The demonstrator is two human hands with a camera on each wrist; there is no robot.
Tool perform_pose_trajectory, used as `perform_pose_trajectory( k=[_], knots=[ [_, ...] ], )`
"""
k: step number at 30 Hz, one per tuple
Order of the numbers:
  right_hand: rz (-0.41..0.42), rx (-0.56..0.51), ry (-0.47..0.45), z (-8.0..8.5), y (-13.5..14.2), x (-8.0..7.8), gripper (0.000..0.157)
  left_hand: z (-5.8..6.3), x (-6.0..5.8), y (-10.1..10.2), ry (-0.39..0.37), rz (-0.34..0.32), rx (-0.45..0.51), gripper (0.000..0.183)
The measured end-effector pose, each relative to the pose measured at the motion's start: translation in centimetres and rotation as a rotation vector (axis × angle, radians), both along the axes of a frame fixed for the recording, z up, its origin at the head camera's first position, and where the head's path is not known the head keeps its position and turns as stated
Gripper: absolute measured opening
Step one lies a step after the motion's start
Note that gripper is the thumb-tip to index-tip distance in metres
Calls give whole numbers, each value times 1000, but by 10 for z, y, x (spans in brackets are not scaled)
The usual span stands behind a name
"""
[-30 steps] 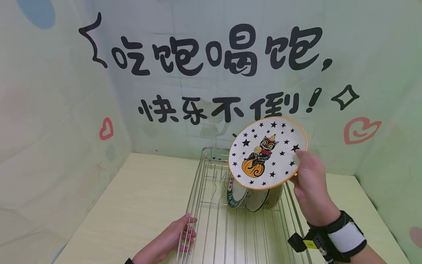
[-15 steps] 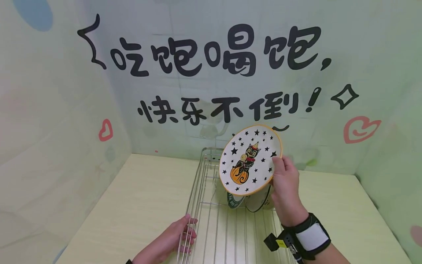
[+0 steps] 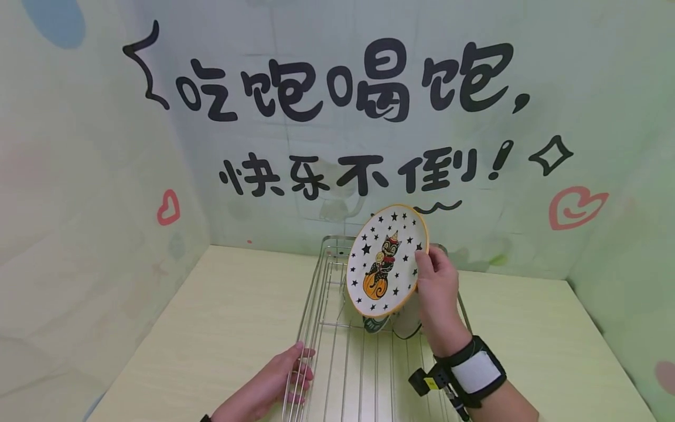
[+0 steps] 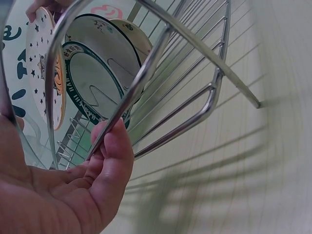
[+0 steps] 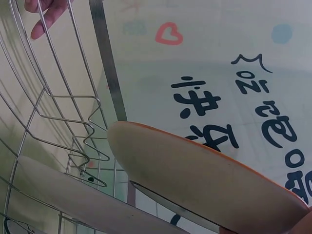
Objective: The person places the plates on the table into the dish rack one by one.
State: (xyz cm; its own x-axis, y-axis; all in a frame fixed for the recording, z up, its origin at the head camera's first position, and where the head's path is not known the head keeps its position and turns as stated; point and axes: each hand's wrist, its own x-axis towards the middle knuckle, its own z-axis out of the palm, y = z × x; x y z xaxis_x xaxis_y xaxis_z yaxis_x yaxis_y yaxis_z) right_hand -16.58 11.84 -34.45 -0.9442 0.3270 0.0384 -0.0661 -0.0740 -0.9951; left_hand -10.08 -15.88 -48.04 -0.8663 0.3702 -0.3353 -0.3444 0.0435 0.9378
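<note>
My right hand (image 3: 439, 293) pinches the right edge of a white plate (image 3: 387, 261) with an orange rim, black stars and a cat on a pumpkin. Tilted up on edge, the plate is over the back of a wire dish rack (image 3: 333, 324). Its pale underside (image 5: 204, 180) fills the middle of the right wrist view. Below and behind it, a green-rimmed plate (image 4: 92, 80) and a white dish with a dark rim (image 4: 109, 41) stand in the rack, partly hidden. At the rack's left side, my left hand (image 3: 282, 375) grips the wires, its fingers curled round them.
A tan dish (image 4: 141, 41) stands behind the dark-rimmed one. The rack rests on a pale wooden table (image 3: 221, 305). A printed cloth wall (image 3: 295, 35) closes off the back, with more cloth at both sides.
My right hand has moved left and slightly down with the cat plate, which has turned more edge-on to the head view. The left hand keeps its hold on the rack.
</note>
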Motion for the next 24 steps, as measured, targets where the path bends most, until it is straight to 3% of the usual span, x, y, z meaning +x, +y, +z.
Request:
perform_pose_trajectory(
  k=[24],
  knots=[
    [-52,81,22,-14,-21,-2,34,0,0,-4,3,-9,13,69]
  ],
)
